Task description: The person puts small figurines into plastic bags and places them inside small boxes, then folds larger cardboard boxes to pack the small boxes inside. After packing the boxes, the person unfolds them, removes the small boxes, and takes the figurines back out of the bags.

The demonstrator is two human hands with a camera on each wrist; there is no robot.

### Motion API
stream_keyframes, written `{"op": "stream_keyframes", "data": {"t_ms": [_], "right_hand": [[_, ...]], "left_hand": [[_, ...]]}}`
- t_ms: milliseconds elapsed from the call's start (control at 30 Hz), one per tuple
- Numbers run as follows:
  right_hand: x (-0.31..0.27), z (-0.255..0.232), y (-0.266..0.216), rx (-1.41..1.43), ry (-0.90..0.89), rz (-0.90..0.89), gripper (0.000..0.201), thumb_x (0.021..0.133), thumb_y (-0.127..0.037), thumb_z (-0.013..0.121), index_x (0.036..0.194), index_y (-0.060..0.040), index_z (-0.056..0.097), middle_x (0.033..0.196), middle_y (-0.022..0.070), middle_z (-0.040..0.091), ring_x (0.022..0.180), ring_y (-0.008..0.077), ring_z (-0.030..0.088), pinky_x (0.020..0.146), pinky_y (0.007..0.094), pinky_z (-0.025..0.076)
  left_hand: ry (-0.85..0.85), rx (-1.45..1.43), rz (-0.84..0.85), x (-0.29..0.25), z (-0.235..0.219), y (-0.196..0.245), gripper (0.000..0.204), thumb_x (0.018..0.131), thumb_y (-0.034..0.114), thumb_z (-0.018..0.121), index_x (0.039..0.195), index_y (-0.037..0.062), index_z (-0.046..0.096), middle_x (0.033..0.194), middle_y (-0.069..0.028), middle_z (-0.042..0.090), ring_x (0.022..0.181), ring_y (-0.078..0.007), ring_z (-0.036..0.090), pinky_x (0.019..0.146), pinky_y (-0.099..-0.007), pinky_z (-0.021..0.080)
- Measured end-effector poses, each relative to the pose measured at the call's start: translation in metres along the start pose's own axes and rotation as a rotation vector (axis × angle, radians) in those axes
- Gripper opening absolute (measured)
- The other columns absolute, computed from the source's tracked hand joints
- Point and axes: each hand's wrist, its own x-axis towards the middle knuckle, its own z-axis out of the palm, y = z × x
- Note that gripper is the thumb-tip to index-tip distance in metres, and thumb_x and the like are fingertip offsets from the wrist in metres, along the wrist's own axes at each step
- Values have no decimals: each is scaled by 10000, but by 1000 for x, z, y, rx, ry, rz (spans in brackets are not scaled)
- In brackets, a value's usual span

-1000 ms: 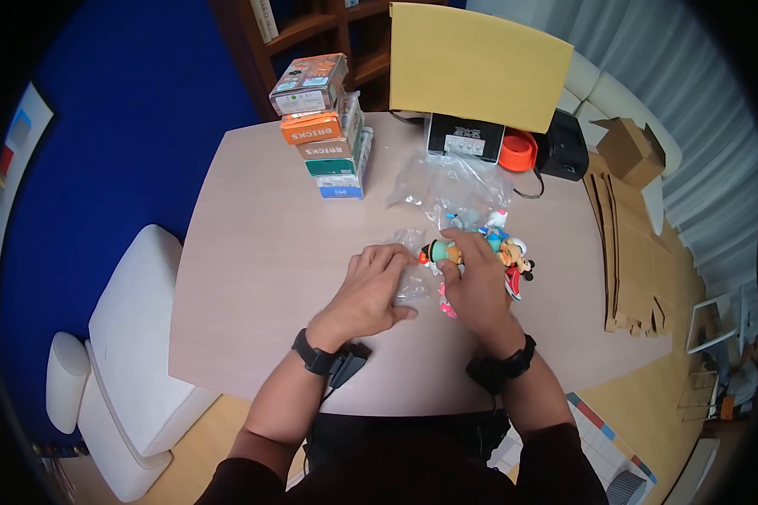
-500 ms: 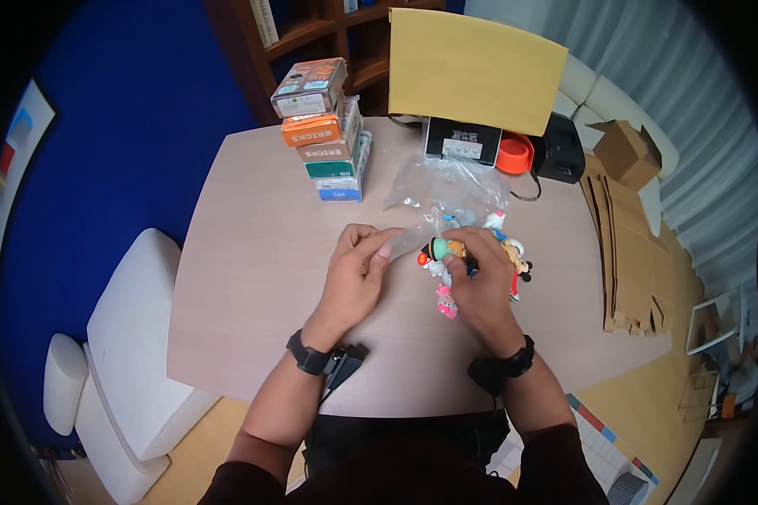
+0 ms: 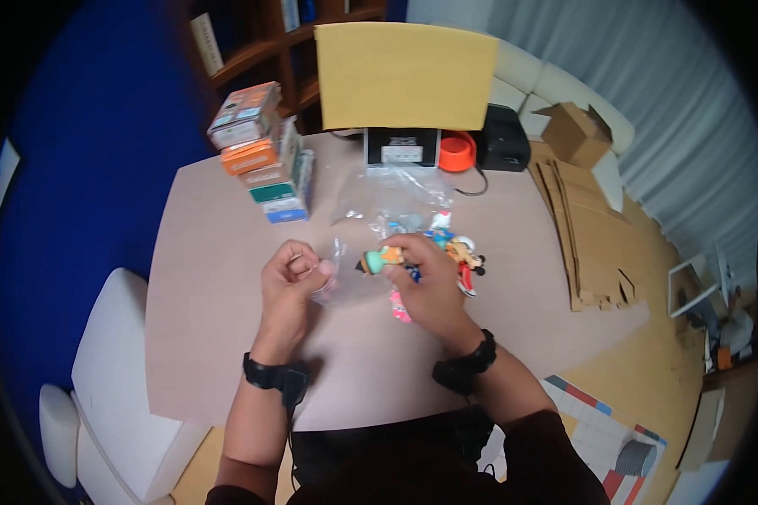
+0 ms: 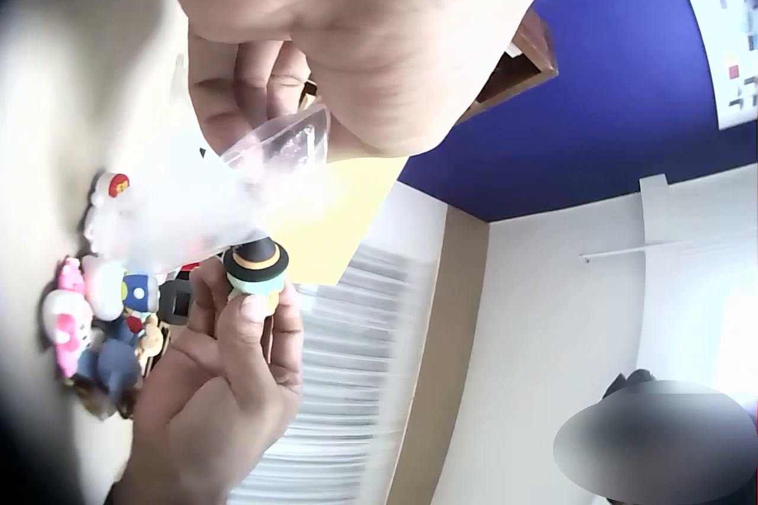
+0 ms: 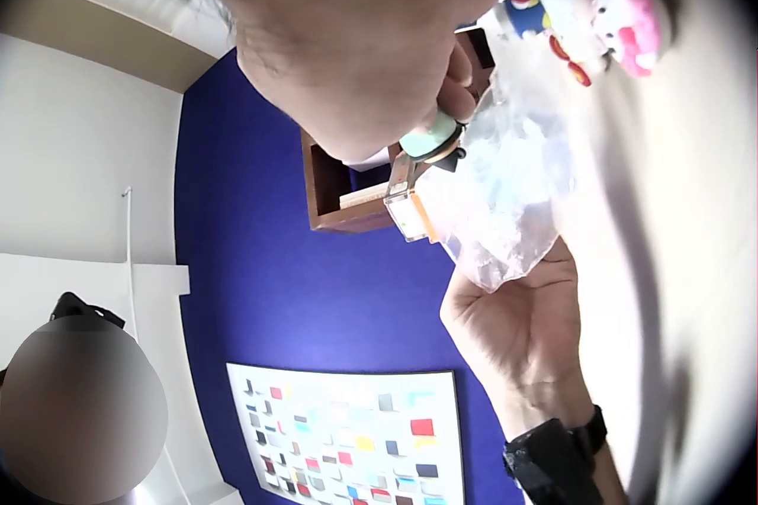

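Observation:
My left hand (image 3: 288, 290) pinches a small clear plastic bag (image 3: 345, 282), which hangs between the two hands above the table. In the left wrist view the bag (image 4: 190, 203) looks hazy and thin. A small figure (image 3: 381, 260) with a teal head and a black pointed hat is pinched in my right hand (image 3: 434, 290), hat toward the bag. The same figure (image 4: 256, 268) shows upright in the left wrist view, beside the bag. Behind and beneath my right hand lie several toy figures (image 3: 463, 252), one of them pink (image 3: 401, 308).
A stack of boxes (image 3: 271, 181) stands at the back left of the table. A larger clear bag (image 3: 396, 194) lies behind the figures, before a black box (image 3: 402, 148), a yellow board (image 3: 406, 77) and an orange round object (image 3: 456, 151). Flattened cardboard (image 3: 585, 236) lies at the right.
My left hand has lifted the small bag off the table and holds it upright beside the figure. The figure remains in my right hand. The head view has shifted.

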Motion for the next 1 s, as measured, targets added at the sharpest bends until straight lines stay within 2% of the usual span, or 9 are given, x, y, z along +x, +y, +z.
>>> {"op": "stream_keyframes", "data": {"t_ms": [33, 300, 400, 467, 533, 667, 767, 833, 1000], "right_hand": [[0, 0, -2, 27, -76, 70, 320, 916, 66, 714, 1228, 1, 679, 1137, 92, 686, 1028, 136, 702, 898, 272, 547], [-3, 10, 9, 395, 21, 231, 327, 935, 62, 701, 1259, 22, 677, 1105, 126, 745, 893, 159, 767, 779, 272, 582], [-2, 8, 10, 341, 28, 223, 322, 955, 62, 689, 1275, 31, 668, 1075, 121, 751, 894, 155, 771, 783, 271, 584], [-1, 7, 9, 370, 38, 234, 332, 957, 66, 685, 1286, 35, 662, 1076, 119, 752, 897, 146, 766, 789, 269, 583], [-2, 5, 14, 387, 37, 237, 317, 975, 58, 671, 1291, 47, 653, 1079, 116, 750, 897, 144, 764, 804, 258, 579], [1, 1, 10, 469, 46, 308, 316, 1014, 32, 639, 1329, 52, 625, 1098, 102, 737, 898, 136, 758, 813, 243, 574], [2, -1, 14, 484, 41, 328, 325, 1018, 22, 643, 1341, 57, 619, 1124, 95, 732, 896, 116, 746, 805, 232, 578], [4, -3, 11, 521, 43, 352, 327, 1014, 27, 646, 1339, 59, 624, 1137, 99, 735, 910, 117, 744, 807, 230, 580], [7, -6, 8, 622, 13, 406, 333, 1001, 41, 654, 1332, 63, 639, 1179, 107, 742, 973, 113, 731, 849, 234, 580]], "left_hand": [[-21, -6, -4, 0, 4, -2, 229, 966, -14, 714, 1184, 23, 657, 916, -49, 715, 748, -140, 684, 698, -293, 547], [-58, 259, 11, -9, 23, 7, 270, 1026, 125, 713, 1261, -6, 680, 1212, -57, 681, 1107, -146, 638, 988, -296, 504], [-67, 531, 131, -8, 21, -3, 290, 1018, 156, 725, 1246, -17, 677, 1227, -83, 666, 1114, -161, 631, 995, -320, 504], [-24, 495, 15, -8, 21, 7, 262, 1000, 146, 736, 1207, -8, 692, 1218, -90, 650, 1146, -177, 612, 1016, -334, 490], [12, 498, 239, -4, 15, 8, 193, 1016, 135, 722, 1151, -1, 702, 1232, -53, 620, 1141, -141, 577, 1019, -302, 456], [42, 541, 288, -4, 5, 13, 128, 1011, 120, 717, 1036, -5, 705, 1243, -55, 590, 1098, -136, 563, 977, -296, 456], [-26, 454, 269, -7, 2, 18, 122, 1006, 110, 719, 973, -4, 691, 1213, -45, 600, 1064, -130, 558, 949, -297, 457], [-276, 77, -51, -7, -3, 19, 114, 994, 102, 733, 977, -8, 703, 1186, -39, 611, 1073, -133, 563, 965, -297, 460], [-419, 487, 89, -10, 16, 8, 136, 917, 78, 806, 1001, -2, 734, 1165, -51, 623, 1078, -172, 576, 1013, -321, 457]]}}
